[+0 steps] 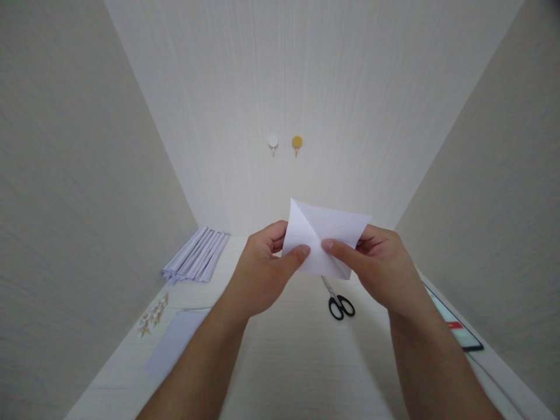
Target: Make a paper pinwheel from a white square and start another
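Observation:
Both my hands hold a small white sheet of paper [328, 223] up above the table. A diagonal crease runs across it from the upper left corner to the lower right. My left hand [268, 265] pinches the left side, thumb on the front and fingers behind. On the right side, my right hand [380, 259] grips the sheet the same way, its thumb tip near the middle of the crease. The fingers behind the paper are partly hidden. Below the sheet lies a pair of scissors [336, 303] with black handles, its blade tips covered by the paper.
Rolled or folded white paper strips [196, 254] lie at the back left of the table [297, 361]. Nearer are a gold-and-white decoration [153, 315] and flat paper sheets [175, 338]. A tablet-like device [455, 324] rests at right. Two hooks [273, 142] are on the back wall.

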A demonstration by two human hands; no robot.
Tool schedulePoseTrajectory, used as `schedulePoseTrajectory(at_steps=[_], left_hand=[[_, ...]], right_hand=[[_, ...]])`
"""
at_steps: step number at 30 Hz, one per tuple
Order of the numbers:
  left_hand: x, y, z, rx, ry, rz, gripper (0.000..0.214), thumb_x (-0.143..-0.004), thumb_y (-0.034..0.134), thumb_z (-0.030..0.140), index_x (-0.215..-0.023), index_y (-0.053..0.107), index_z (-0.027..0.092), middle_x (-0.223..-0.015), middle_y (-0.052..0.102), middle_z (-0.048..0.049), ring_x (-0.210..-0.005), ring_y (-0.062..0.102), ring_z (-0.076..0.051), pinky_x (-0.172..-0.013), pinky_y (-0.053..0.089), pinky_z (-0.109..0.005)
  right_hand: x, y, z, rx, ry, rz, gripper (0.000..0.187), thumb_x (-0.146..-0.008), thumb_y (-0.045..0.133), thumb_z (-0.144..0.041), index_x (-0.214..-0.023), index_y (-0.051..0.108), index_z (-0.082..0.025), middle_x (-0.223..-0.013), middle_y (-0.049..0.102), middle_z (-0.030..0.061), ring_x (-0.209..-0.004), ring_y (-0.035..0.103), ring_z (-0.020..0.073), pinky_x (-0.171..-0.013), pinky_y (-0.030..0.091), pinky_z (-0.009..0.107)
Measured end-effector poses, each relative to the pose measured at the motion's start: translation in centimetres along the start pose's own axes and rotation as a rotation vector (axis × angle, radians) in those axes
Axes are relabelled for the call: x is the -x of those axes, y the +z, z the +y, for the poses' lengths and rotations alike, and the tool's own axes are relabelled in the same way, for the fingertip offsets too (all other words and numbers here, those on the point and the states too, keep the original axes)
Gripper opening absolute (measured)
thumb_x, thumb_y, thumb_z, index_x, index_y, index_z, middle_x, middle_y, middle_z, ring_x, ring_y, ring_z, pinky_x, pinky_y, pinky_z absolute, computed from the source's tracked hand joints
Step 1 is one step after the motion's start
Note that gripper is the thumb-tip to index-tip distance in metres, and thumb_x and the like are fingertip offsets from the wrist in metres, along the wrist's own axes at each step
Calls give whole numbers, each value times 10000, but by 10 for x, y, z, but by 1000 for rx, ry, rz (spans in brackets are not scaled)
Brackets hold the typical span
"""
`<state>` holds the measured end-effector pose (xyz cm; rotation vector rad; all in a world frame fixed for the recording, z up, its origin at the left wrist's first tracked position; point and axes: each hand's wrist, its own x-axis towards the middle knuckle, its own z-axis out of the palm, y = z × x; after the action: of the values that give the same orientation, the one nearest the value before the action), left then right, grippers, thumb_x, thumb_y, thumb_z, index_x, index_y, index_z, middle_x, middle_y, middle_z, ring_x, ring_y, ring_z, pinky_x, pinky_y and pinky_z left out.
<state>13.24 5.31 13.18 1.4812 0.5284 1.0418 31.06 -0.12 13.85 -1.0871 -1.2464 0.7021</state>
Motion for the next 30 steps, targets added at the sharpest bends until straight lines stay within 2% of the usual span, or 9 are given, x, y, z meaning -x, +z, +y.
schedulePoseTrajectory(at_steps=[6,12,19,25,30], left_hand=[[0,-4,1,-132,80,17,135,-856,708,219,-973,750,167,-886,741,-54,-789,661,-169,-651,511,-241],[0,-6,6,-140,100,2,161,-847,723,224,-988,783,175,-784,716,-27,-655,609,-123,-544,489,-210],[0,-11,8,6,90,-25,214,-824,761,265,-1031,770,210,-805,726,-8,-621,645,-125,-501,558,-228],[1,-12,11,-150,53,37,198,-825,745,253,-1001,776,166,-781,720,-21,-625,613,-114,-501,526,-204],[0,-9,9,-201,55,18,156,-846,719,223,-976,783,168,-793,719,-18,-654,595,-94,-540,496,-178]], right_hand=[[-1,-12,2,67,35,-141,217,-806,804,-351,-938,761,-184,-839,766,43,-714,680,188,-601,539,275],[-4,-17,2,-123,70,-228,180,-819,800,-302,-945,763,-178,-773,714,16,-641,623,131,-542,480,219],[-6,-14,7,-317,211,-201,218,-786,817,-327,-928,745,-180,-759,696,21,-625,625,146,-539,505,244],[-8,-23,7,-89,82,-179,221,-764,849,-332,-927,785,-197,-816,751,32,-705,683,166,-594,550,246],[-5,-24,3,23,97,-282,269,-793,825,-308,-1041,795,-209,-895,778,39,-760,696,174,-658,558,262]])
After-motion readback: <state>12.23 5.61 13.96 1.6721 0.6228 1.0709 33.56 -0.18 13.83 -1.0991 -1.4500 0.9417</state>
